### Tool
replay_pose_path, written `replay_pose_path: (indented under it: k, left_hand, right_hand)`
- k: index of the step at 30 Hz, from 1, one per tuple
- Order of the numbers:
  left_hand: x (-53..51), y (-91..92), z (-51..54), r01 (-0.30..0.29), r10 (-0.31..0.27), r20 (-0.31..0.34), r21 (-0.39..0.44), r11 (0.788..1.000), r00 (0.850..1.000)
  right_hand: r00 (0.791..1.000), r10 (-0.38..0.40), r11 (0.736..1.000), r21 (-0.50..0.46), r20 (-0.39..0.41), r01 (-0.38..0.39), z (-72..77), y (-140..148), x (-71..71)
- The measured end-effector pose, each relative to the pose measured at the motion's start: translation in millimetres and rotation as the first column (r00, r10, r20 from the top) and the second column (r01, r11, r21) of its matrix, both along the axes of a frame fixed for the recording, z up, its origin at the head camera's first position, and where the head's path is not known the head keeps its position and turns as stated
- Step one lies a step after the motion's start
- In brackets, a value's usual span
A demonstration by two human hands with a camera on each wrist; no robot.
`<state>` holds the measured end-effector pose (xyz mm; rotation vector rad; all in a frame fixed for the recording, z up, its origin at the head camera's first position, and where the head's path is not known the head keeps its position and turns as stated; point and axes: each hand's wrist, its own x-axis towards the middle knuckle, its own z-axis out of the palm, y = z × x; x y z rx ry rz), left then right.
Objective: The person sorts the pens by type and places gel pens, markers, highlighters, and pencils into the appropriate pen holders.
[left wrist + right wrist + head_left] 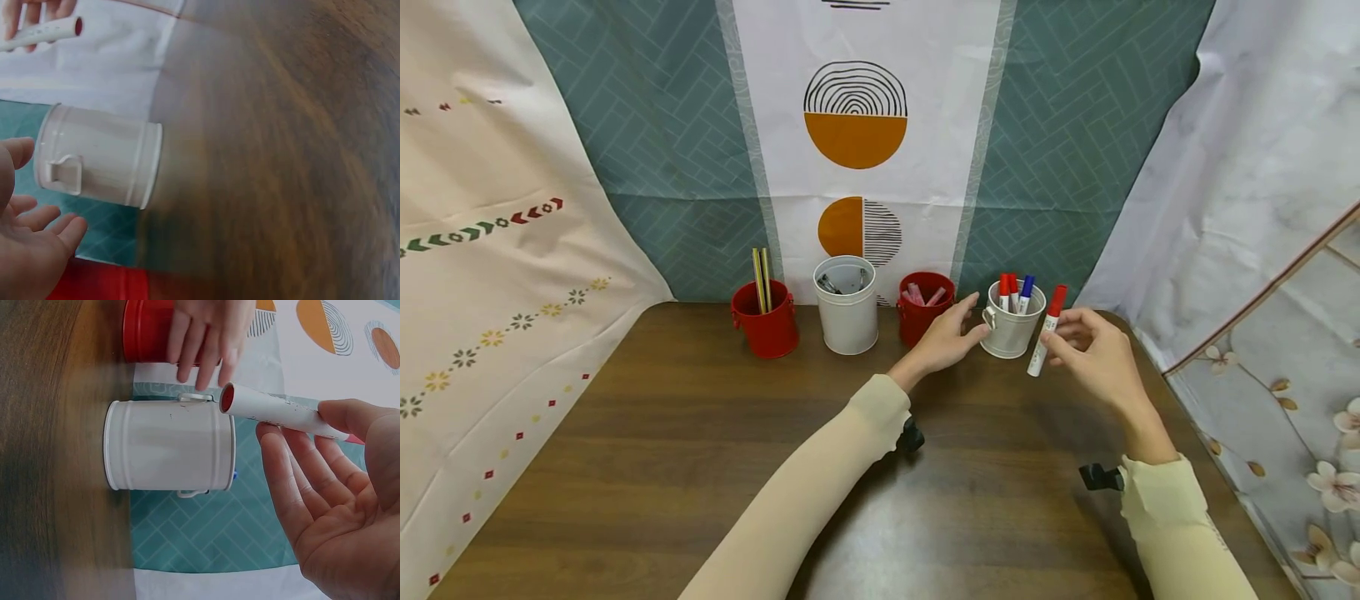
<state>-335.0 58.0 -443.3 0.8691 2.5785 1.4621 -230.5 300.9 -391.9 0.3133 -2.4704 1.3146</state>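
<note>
Between thumb and fingers my right hand (1093, 350) pinches a red-capped white marker (1047, 332), cap end up and slightly tilted, just right of a small white bucket (1009, 333). In the right wrist view the marker (275, 407) shows its red-centred base end, apart from the bucket. Two red-capped markers and a blue-capped marker (1026, 296) stand in that bucket. My left hand (943, 337) reaches with spread, extended fingers to the bucket's left side, holding nothing. In the left wrist view a gap shows between its fingers and the bucket (100, 156).
Left of the white bucket stand a red bucket (917, 325) with pink sticks, a larger white bucket (848, 321) with dark metallic items, and a red bucket (767, 333) with yellow-and-black pencils. All line the back of the wooden table (700, 467), before a patterned cloth (685, 150).
</note>
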Motion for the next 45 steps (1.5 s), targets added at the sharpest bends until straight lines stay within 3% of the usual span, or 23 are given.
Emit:
replay_pose_path:
  k: [7,14,37,41,45]
  left_hand:
    - [-9.0,17.0,-7.4,-0.057,0.058,0.019,-0.05,0.997,0.998]
    - [-14.1,26.6,-9.9,-0.072,0.074,0.026,-0.067,0.995,0.997]
    - [-12.8,37.0,-13.6,-0.107,0.103,-0.05,-0.071,0.992,0.993]
    - [-11.7,39.5,-14.7,-0.113,0.11,-0.049,-0.07,0.991,0.993]
    - [-11.6,40.0,-16.0,-0.13,0.127,-0.049,-0.072,0.989,0.991]
  right_hand:
    - [1.0,-0.008,1.0,0.0,0.014,0.008,1.2,2.5,0.7]
    - [1.0,-0.004,1.0,-0.006,0.013,0.004,0.2,2.4,-0.4]
    - [0.999,-0.032,0.999,-0.043,0.016,0.032,-4.2,8.4,-4.5]
    - [0.999,-0.038,0.994,-0.099,-0.003,0.038,1.9,13.5,-12.9]
    - [0.998,-0.055,0.987,-0.155,-0.035,0.049,14.2,16.0,-30.6]
